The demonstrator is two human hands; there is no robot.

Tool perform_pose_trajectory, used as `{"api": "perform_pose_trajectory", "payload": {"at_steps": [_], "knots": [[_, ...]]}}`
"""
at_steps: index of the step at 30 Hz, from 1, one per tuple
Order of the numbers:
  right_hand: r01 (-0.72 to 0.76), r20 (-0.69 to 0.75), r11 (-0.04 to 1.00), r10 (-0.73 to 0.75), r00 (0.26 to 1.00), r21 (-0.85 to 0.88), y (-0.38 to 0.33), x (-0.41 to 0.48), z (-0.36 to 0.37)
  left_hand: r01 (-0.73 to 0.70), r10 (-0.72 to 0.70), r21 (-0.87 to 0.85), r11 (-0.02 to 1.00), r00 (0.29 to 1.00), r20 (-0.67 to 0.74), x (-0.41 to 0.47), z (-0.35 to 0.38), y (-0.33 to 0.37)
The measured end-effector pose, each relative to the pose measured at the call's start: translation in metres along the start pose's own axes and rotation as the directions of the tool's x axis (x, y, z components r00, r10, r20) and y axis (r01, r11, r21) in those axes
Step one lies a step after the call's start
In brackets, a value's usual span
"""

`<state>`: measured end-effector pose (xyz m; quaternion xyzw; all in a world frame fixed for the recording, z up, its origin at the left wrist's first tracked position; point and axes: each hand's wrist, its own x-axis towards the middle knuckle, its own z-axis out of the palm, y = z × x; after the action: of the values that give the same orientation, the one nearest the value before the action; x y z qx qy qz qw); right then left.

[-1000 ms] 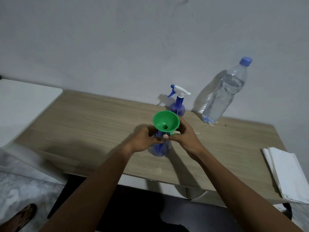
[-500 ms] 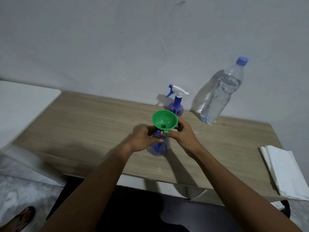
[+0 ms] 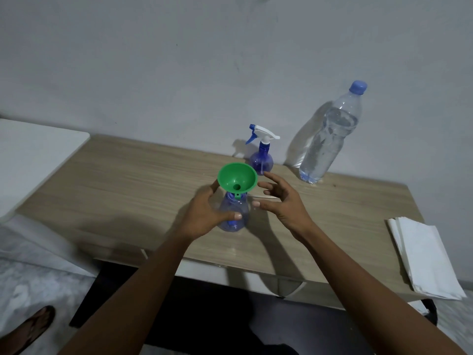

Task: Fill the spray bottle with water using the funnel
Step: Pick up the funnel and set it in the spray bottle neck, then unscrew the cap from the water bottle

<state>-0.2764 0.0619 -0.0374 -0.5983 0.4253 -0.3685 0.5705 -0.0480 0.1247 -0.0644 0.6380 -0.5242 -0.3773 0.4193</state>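
funnel (image 3: 237, 178) upright in spray bottle (image 3: 231, 202), left hand (image 3: 202, 213) gripping it, right hand (image 3: 284, 201) spread

So the funnel (image 3: 236, 178) is smooth green plastic, slightly shiny. The spray bottle (image 3: 234, 213) in my left hand (image 3: 204, 213) is see-through blue plastic, glossy. Table (image 3: 128, 180) is matt wood-grain, water bottle (image 3: 330, 139) clear shiny plastic, napkins (image 3: 422, 254) matt white paper.
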Motion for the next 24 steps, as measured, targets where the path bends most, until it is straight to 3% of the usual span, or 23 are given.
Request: {"api": "perform_pose_trajectory", "payload": {"at_steps": [1, 3, 5, 6, 12, 16, 20, 24], "knots": [[-0.011, -0.025, 1.0, 0.011, 1.0, 0.007, 0.002, -0.003, -0.006, -0.04, 0.047, 0.05, 0.998, 0.987, -0.154, -0.015, 0.008, 0.003], [-0.027, -0.069, 0.999, 0.028, 0.997, 0.025, 0.004, -0.008, -0.019, -0.112, 0.225, 0.264, 0.958, 0.864, -0.45, -0.046, 0.03, 0.004], [-0.033, -0.115, 0.999, 0.036, 0.993, 0.034, 0.003, -0.013, -0.033, -0.15, 0.367, 0.399, 0.904, 0.753, -0.547, -0.071, 0.056, 0.008], [-0.036, -0.131, 0.999, 0.039, 0.991, 0.026, 0.001, -0.014, -0.042, -0.156, 0.378, 0.409, 0.899, 0.748, -0.546, -0.079, 0.07, 0.01], [-0.014, -0.209, 0.994, -0.009, 0.978, -0.106, -0.031, -0.003, -0.094, -0.229, 0.293, 0.204, 0.952, 0.877, -0.382, -0.063, 0.142, 0.058], [0.062, -0.355, 0.941, -0.186, 0.916, -0.334, -0.078, 0.031, -0.141, -0.277, 0.315, 0.16, 0.947, 0.895, -0.317, -0.003, 0.165, 0.112], [0.094, -0.411, 0.816, -0.383, 0.827, -0.57, -0.138, 0.079, -0.178, -0.221, 0.256, 0.166, 0.961, 0.937, -0.238, 0.063, 0.174, 0.165], [0.01, -0.245, 0.667, -0.288, 0.926, -0.745, -0.165, 0.12, -0.197, -0.137, 0.155, 0.14, 0.981, 0.98, -0.125, 0.104, 0.181, 0.188]]}}
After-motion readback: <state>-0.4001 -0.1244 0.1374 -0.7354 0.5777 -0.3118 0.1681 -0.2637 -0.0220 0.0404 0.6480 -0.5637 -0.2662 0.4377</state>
